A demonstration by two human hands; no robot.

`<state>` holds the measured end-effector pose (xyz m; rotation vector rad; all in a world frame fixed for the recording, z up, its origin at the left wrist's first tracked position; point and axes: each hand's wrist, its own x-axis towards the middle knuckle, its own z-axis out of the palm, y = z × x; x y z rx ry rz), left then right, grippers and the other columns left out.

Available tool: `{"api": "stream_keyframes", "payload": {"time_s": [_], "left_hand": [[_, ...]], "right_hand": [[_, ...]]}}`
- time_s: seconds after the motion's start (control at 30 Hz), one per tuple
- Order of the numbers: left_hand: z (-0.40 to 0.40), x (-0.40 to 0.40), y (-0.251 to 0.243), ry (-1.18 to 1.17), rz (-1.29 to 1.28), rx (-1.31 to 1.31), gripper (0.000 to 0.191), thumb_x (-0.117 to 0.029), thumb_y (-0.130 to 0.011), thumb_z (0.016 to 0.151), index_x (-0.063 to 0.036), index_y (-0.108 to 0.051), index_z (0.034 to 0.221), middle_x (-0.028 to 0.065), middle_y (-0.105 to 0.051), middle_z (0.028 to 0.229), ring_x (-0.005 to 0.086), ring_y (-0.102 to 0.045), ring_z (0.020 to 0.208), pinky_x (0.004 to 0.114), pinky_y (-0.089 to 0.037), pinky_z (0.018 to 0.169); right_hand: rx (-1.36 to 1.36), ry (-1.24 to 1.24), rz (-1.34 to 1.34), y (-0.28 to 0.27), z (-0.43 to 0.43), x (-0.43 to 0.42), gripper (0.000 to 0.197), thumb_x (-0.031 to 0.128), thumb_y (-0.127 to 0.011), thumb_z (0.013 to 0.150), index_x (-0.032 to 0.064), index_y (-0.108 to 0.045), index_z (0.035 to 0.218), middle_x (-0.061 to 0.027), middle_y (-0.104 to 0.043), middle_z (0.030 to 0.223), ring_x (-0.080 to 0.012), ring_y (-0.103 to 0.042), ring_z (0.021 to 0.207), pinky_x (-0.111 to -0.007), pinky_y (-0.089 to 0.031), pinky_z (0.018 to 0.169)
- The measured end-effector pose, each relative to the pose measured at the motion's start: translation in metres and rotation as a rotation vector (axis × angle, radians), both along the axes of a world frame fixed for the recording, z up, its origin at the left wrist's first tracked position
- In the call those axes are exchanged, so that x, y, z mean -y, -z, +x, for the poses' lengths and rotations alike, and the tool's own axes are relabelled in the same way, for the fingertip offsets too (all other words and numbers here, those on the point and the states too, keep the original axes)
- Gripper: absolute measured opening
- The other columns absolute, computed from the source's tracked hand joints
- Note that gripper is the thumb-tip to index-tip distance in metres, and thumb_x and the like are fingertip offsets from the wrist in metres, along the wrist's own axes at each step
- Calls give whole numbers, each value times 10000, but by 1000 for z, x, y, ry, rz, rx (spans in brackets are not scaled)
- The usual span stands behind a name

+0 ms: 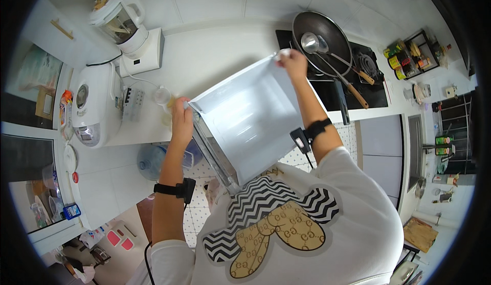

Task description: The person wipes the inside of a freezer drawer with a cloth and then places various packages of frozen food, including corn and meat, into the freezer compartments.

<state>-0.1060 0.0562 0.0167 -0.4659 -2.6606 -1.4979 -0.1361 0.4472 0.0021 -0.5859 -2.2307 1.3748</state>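
A large white drawer-like box is tilted in front of my body, its smooth inner face catching the light. Along its left side runs a metal rail. My left hand grips the left far corner. At the opposite far corner, near the wok, my right hand has its fingers closed over the edge, with a small whitish patch beside them that I cannot make out. The near end of the box comes close to my shirt; I cannot tell whether they touch.
Right of the box, a wok with ladles sits on a black cooktop, and a dark handle juts out. A blender, a rice cooker and a plastic cup stand left. Below, a water jug stands on the floor.
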Motion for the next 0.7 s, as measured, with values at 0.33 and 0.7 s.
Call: {"api": "stream_keyframes", "payload": {"time_s": [0.33, 0.7], "left_hand": [[2, -3, -7, 4, -30, 52, 280, -121, -381, 823, -2, -445, 1068, 197, -467, 1071, 340, -420, 1039, 385, -311, 926], [2, 0, -9, 27, -31, 113, 277, -89, -373, 826, 1, -441, 1079, 203, -466, 1076, 327, -417, 1064, 379, -309, 935]], "right_hand": [[-78, -449, 359, -61, 1, -21, 235, 72, -613, 726, 1, -608, 951, -86, -636, 912, -172, -594, 826, -263, -446, 746], [-252, -469, -729, -85, 2, -22, 173, -25, -545, 803, 15, -517, 968, -80, -605, 911, -173, -592, 894, -275, -463, 817]]}}
